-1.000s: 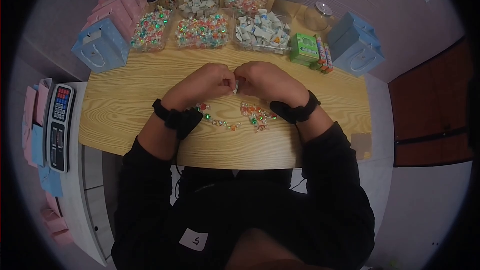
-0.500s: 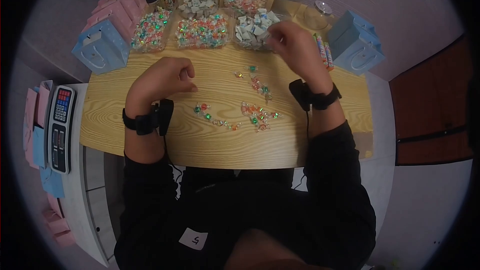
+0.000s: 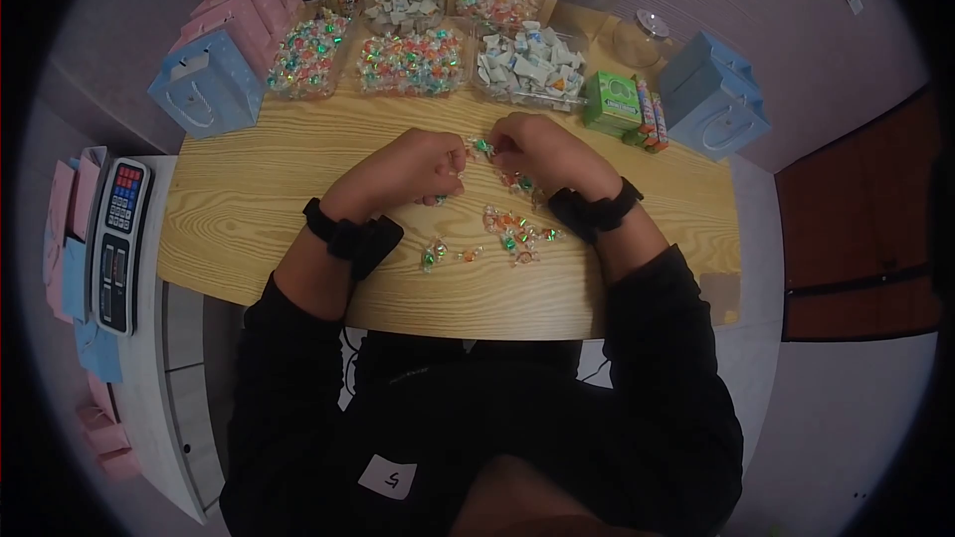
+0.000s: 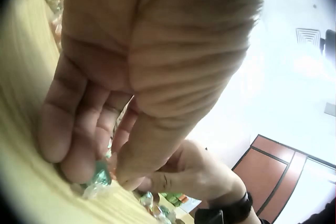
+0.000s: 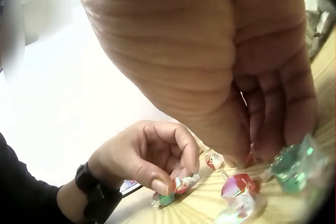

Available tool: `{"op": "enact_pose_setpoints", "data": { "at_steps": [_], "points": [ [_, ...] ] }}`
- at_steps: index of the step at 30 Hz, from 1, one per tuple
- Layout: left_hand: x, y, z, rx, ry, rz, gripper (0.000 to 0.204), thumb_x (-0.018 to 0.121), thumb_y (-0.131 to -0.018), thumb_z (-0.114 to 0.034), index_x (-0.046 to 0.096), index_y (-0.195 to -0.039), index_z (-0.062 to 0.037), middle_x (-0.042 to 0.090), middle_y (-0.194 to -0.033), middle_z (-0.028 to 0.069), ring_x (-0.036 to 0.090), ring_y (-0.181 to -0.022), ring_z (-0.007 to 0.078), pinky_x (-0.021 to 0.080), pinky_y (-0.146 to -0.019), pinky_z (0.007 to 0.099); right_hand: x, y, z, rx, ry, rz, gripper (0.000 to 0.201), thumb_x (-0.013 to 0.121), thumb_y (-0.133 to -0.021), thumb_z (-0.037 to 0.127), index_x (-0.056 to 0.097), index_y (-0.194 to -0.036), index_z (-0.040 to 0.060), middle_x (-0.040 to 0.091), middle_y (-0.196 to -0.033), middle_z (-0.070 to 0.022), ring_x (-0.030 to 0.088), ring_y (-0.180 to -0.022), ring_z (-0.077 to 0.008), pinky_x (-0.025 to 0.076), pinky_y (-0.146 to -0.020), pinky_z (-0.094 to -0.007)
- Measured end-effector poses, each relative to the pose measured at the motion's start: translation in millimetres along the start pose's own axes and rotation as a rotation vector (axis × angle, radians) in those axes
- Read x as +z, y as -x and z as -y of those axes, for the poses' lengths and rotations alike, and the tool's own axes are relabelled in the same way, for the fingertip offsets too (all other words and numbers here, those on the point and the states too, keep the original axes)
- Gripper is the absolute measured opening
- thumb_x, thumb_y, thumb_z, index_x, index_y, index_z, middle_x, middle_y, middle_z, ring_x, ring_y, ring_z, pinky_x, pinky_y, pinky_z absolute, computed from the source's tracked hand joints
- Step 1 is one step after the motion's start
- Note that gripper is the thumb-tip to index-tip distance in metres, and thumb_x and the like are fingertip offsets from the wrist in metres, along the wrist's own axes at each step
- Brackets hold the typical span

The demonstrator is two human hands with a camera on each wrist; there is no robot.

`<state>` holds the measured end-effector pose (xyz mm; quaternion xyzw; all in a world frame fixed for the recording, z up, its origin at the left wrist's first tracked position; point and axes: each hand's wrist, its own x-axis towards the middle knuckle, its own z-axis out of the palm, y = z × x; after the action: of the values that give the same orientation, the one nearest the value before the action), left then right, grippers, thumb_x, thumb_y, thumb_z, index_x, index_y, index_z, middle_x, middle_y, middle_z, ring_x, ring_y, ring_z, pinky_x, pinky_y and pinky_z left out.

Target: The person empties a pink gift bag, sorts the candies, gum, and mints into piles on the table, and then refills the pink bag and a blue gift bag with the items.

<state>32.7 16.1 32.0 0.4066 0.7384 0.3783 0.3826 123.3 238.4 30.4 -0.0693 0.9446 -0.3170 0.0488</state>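
My left hand (image 3: 430, 167) is over the middle of the table, thumb and curled fingers holding wrapped candies. A green wrapped candy (image 4: 102, 174) pokes out below its fingertips, and a red wrapped candy (image 5: 181, 183) shows at its thumb. Just to the right, my right hand (image 3: 545, 151) reaches down into a line of candies, pinching a wrapped candy whose red edge (image 5: 251, 157) shows between thumb and finger. Beside those fingertips lie a green candy (image 5: 296, 169) and a red one (image 5: 239, 187). Nearer me are a candy cluster (image 3: 512, 229) and a few separate candies (image 3: 435, 255).
Along the back stand clear bins of wrapped candies (image 3: 410, 62) and white packets (image 3: 532, 65). A green box (image 3: 612, 101) and candy rolls sit right of them. Blue gift bags (image 3: 711, 94) and pink bags (image 3: 239, 10) flank the bins. A scale (image 3: 117, 244) stands at left.
The hands parted from the table's middle, the right rising toward the white-packet bin, then both came back down to the candies. The near left row has fewer candies, with some now in my left hand.
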Motion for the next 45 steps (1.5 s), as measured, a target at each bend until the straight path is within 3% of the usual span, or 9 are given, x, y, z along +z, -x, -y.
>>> {"op": "enact_pose_setpoints", "data": {
  "at_steps": [4, 9, 12, 16, 19, 26, 31, 37, 45],
  "points": [
    [-14, 2, 16, 0.176, -0.249, -0.139, 0.021, 0.073, -0.076, -0.008, 0.060, -0.090, 0.0007, 0.062, -0.074, 0.0070, 0.063, -0.065, 0.0161, 0.048, -0.058, 0.0295, 8, -5, 15, -0.029, 0.021, 0.026, 0.019, 0.069, -0.079, 0.014, 0.065, -0.092, 0.0015, 0.066, -0.083, -0.0159, 0.064, -0.078, -0.0326, 0.050, -0.068, -0.0397],
    [-40, 18, 15, 0.057, -0.311, -0.164, 0.021, 0.073, -0.074, -0.005, 0.063, -0.092, 0.0002, 0.063, -0.074, 0.0050, 0.060, -0.069, 0.0140, 0.048, -0.062, 0.0285, 3, -12, 26, -0.064, 0.055, 0.065, 0.017, 0.069, -0.080, 0.013, 0.065, -0.093, 0.0018, 0.066, -0.080, -0.0142, 0.064, -0.075, -0.0296, 0.050, -0.067, -0.0380],
    [-45, 18, 17, 0.023, -0.251, -0.163, 0.023, 0.074, -0.073, -0.004, 0.064, -0.093, -0.0001, 0.062, -0.072, 0.0023, 0.057, -0.066, 0.0108, 0.047, -0.062, 0.0267, -9, -26, 42, -0.083, -0.243, -0.455, 0.018, 0.070, -0.081, 0.011, 0.066, -0.097, 0.0013, 0.067, -0.081, -0.0137, 0.067, -0.074, -0.0258, 0.051, -0.066, -0.0369],
    [-41, 17, 16, 0.048, -0.281, -0.114, 0.025, 0.076, -0.073, -0.007, 0.064, -0.093, 0.0007, 0.062, -0.071, 0.0029, 0.058, -0.065, 0.0115, 0.046, -0.059, 0.0280, -17, -38, 47, -0.083, -0.245, -0.577, 0.019, 0.070, -0.087, 0.013, 0.067, -0.101, 0.0013, 0.070, -0.088, -0.0115, 0.068, -0.080, -0.0184, 0.053, -0.072, -0.0310],
    [-31, 13, 10, 0.026, -0.273, -0.157, 0.027, 0.078, -0.072, -0.010, 0.064, -0.094, -0.0005, 0.062, -0.070, 0.0043, 0.059, -0.064, 0.0140, 0.046, -0.059, 0.0296, -12, -31, 43, -0.040, 0.086, -0.116, 0.029, 0.073, -0.082, 0.014, 0.066, -0.107, 0.0007, 0.069, -0.089, -0.0165, 0.068, -0.080, -0.0255, 0.053, -0.070, -0.0348],
    [-15, -3, 16, 0.067, -0.437, -0.202, 0.029, 0.079, -0.070, -0.014, 0.063, -0.092, -0.0043, 0.061, -0.070, 0.0061, 0.059, -0.064, 0.0199, 0.046, -0.060, 0.0331, 18, -37, 28, -0.237, 0.156, -0.048, 0.025, 0.076, -0.075, 0.013, 0.066, -0.095, 0.0021, 0.068, -0.083, -0.0156, 0.065, -0.077, -0.0312, 0.050, -0.068, -0.0379],
    [-14, 1, 9, 0.132, -0.392, -0.299, 0.029, 0.082, -0.069, -0.015, 0.062, -0.088, -0.0047, 0.060, -0.075, 0.0057, 0.059, -0.070, 0.0209, 0.047, -0.064, 0.0322, 9, -35, 38, -0.047, 0.106, 0.097, 0.027, 0.076, -0.070, 0.012, 0.063, -0.092, 0.0013, 0.066, -0.084, -0.0170, 0.064, -0.080, -0.0363, 0.049, -0.069, -0.0428],
    [-9, -1, 11, 0.164, -0.394, -0.261, 0.026, 0.080, -0.069, -0.014, 0.062, -0.085, -0.0043, 0.061, -0.075, 0.0056, 0.060, -0.069, 0.0206, 0.046, -0.062, 0.0326, 12, -34, 34, -0.118, 0.083, 0.066, 0.024, 0.077, -0.075, 0.014, 0.065, -0.093, 0.0032, 0.067, -0.080, -0.0130, 0.065, -0.073, -0.0273, 0.050, -0.066, -0.0354],
    [-15, 1, 13, 0.151, -0.437, -0.269, 0.010, 0.071, -0.075, -0.009, 0.064, -0.080, -0.0037, 0.063, -0.068, 0.0065, 0.061, -0.063, 0.0196, 0.046, -0.058, 0.0325, 7, -35, 33, -0.049, 0.001, 0.110, 0.025, 0.077, -0.073, 0.011, 0.067, -0.094, 0.0028, 0.069, -0.084, -0.0144, 0.067, -0.077, -0.0294, 0.052, -0.068, -0.0367]
  ]
}}
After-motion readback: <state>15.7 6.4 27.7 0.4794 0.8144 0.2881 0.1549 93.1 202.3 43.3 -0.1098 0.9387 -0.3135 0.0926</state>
